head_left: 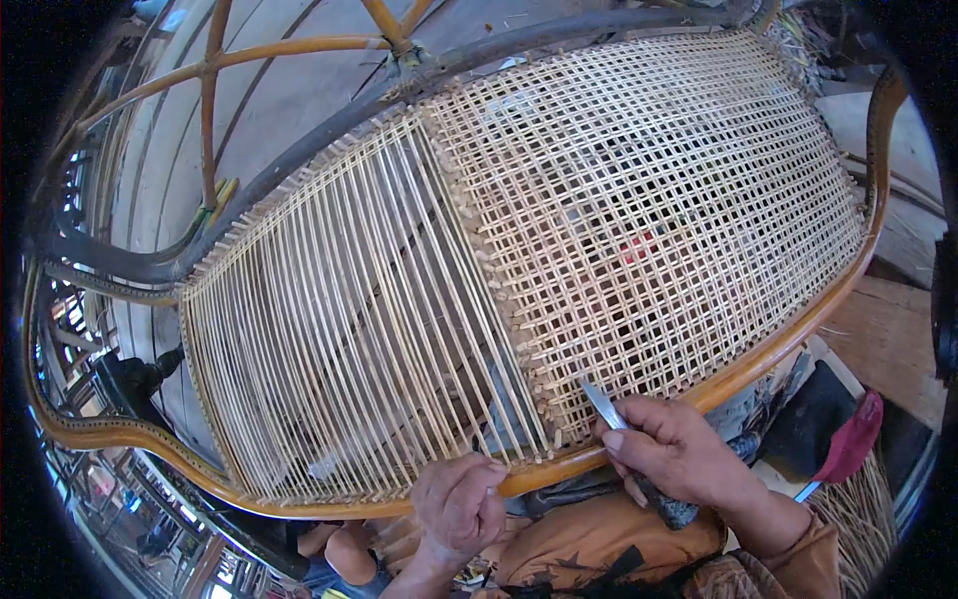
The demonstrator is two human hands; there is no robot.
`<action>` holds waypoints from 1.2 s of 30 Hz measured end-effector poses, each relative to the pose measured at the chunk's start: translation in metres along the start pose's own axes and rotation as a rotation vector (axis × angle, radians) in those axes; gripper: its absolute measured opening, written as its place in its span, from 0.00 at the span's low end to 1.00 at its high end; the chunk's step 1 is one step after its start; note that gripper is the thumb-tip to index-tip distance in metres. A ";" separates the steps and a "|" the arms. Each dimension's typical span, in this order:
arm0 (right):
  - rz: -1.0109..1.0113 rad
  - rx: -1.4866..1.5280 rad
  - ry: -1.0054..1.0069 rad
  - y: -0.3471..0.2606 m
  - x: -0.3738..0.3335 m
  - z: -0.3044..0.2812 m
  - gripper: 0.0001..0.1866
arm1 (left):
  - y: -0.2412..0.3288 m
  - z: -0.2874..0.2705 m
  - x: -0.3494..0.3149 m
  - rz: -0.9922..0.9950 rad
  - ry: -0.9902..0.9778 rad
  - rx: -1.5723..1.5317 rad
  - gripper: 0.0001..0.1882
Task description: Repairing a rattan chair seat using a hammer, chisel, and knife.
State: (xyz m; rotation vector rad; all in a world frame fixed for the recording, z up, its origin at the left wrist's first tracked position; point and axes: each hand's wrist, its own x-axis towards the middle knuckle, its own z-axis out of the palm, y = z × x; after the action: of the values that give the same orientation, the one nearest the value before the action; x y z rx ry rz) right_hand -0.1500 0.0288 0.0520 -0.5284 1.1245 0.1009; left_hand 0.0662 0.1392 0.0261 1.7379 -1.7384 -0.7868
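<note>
A rattan seat frame lies across in front of me, with a curved wooden rail along its near side. On its right part, cane strips form an open-grid woven panel. The left part holds only parallel cane strands running from the far rail to the near one. My right hand grips a knife, its metal blade pointing up and left over the near corner of the weave. My left hand is closed at the near rail, below the strands; anything inside its fingers is hidden.
Beyond the panel runs a dark far rail, joined to brown cane poles. A bundle of loose cane strips lies at the lower right, beside a dark red cloth. Part of another person's bent limb shows at the lower left.
</note>
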 end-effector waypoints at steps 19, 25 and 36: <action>-0.181 -0.143 0.057 0.004 0.006 -0.005 0.12 | 0.007 0.004 -0.004 -0.009 0.035 0.053 0.11; -0.273 -0.309 0.142 0.007 0.014 0.001 0.14 | 0.004 0.009 -0.007 -0.017 0.068 -0.007 0.11; -0.150 -0.136 0.027 0.009 0.004 -0.002 0.13 | 0.000 0.005 -0.006 -0.023 0.063 0.066 0.10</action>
State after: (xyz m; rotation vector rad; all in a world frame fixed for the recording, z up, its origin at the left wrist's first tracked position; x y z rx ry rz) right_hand -0.1523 0.0347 0.0446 -0.7356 1.1057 0.0402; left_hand 0.0623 0.1450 0.0226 1.8096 -1.7234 -0.6837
